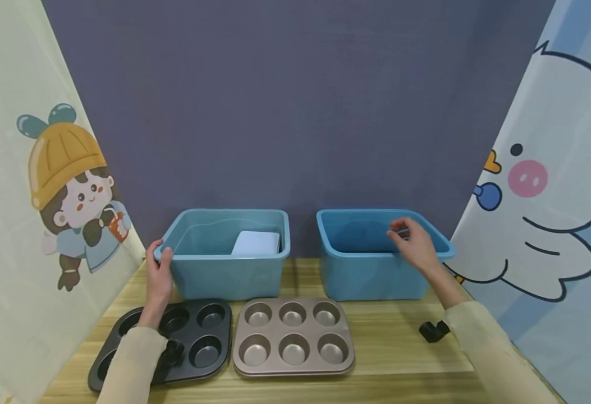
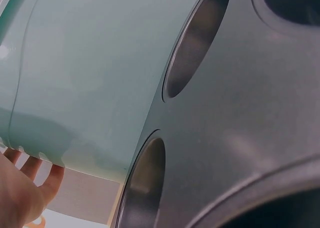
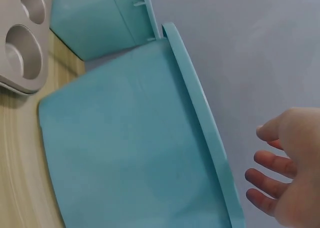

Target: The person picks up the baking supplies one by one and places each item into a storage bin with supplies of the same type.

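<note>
At the left, a pale blue plastic bin (image 1: 224, 278) stands with a white flat-topped object (image 1: 256, 243) inside. My left hand (image 1: 159, 276) grips this bin's left end at the rim; in the left wrist view its fingertips (image 2: 52, 183) lie along the bin wall (image 2: 85, 77). A second, deeper blue bin (image 1: 373, 278) stands to the right. Over its front right part hovers my right hand (image 1: 415, 245), fingers loosely bent with nothing between them. The right wrist view has that hand (image 3: 285, 170) beyond the rim (image 3: 202, 112), apart from it.
A black muffin tin (image 1: 214, 336) lies under my left forearm, and a champagne-coloured muffin tin (image 1: 292, 334) sits beside it. Near my right sleeve is a small black object (image 1: 434, 331) on the wooden table (image 1: 396, 359). A dark cloth wall (image 1: 305, 112) rises behind the bins.
</note>
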Available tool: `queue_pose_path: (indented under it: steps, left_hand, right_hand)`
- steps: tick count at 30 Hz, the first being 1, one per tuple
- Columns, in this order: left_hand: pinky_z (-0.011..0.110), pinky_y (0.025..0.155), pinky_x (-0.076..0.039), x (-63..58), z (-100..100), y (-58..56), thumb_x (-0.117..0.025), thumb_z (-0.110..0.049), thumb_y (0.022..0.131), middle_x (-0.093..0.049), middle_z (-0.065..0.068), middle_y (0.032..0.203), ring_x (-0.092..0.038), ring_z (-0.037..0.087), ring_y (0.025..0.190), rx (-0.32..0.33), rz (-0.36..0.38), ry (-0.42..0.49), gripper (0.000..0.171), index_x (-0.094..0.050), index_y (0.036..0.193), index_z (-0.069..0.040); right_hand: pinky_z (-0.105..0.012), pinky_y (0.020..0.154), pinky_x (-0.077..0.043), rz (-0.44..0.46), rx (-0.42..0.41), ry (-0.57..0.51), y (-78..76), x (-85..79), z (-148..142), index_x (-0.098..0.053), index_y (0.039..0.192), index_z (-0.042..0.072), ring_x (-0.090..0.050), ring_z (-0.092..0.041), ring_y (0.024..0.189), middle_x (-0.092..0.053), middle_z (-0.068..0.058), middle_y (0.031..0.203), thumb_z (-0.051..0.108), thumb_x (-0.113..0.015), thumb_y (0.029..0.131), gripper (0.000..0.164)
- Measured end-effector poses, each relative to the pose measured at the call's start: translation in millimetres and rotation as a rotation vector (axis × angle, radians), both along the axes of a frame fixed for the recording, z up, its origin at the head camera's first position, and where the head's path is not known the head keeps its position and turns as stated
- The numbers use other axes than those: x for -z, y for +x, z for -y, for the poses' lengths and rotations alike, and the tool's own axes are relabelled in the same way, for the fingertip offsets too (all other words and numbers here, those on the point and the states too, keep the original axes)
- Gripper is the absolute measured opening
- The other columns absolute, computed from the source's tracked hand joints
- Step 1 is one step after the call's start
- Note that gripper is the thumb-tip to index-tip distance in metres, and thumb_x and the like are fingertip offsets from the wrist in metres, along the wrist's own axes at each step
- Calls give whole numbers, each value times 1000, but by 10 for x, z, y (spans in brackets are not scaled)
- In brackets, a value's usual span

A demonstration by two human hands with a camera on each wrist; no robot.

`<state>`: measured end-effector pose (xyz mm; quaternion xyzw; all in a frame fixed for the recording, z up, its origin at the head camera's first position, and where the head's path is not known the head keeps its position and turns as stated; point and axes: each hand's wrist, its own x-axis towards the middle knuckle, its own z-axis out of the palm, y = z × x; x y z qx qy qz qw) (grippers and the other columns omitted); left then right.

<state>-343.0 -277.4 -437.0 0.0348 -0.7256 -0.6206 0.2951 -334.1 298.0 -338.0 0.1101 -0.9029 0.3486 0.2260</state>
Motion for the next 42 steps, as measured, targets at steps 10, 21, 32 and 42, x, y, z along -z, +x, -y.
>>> queue_pose_path:
  steps: [10,21,32,42]
  left_hand:
    - [35,105,-30,-27,24,41,-40,-40,106,-35,12,148,-37,21,125,-38,-16,-8,54,-29,152,-13]
    - [45,109,-28,-49,25,72,-39,-41,106,-33,14,149,-35,26,128,-29,-6,-20,55,-27,153,-14]
    - [41,109,-28,-3,62,86,-39,-41,106,-33,14,150,-35,24,128,-24,9,-16,56,-26,153,-15]
    - [48,111,-27,-34,18,47,-38,-42,106,-31,16,152,-34,28,131,4,18,-17,57,-25,154,-15]
  right_hand:
    - [-51,86,-48,-24,42,3,108,-139,-230,-57,125,-1,-55,-41,112,-56,-23,122,28,-54,103,37]
    - [-59,98,-38,-7,90,-4,127,-11,-569,-54,124,-11,-47,-48,115,-51,-32,123,20,-54,102,37]
    - [-63,95,-37,60,167,3,130,95,-779,-47,131,-14,-41,-51,120,-42,-37,132,25,-54,102,49]
    - [-69,100,-33,241,200,-31,106,238,-1001,-32,145,-11,-29,-60,129,-19,-45,145,39,-49,103,68]
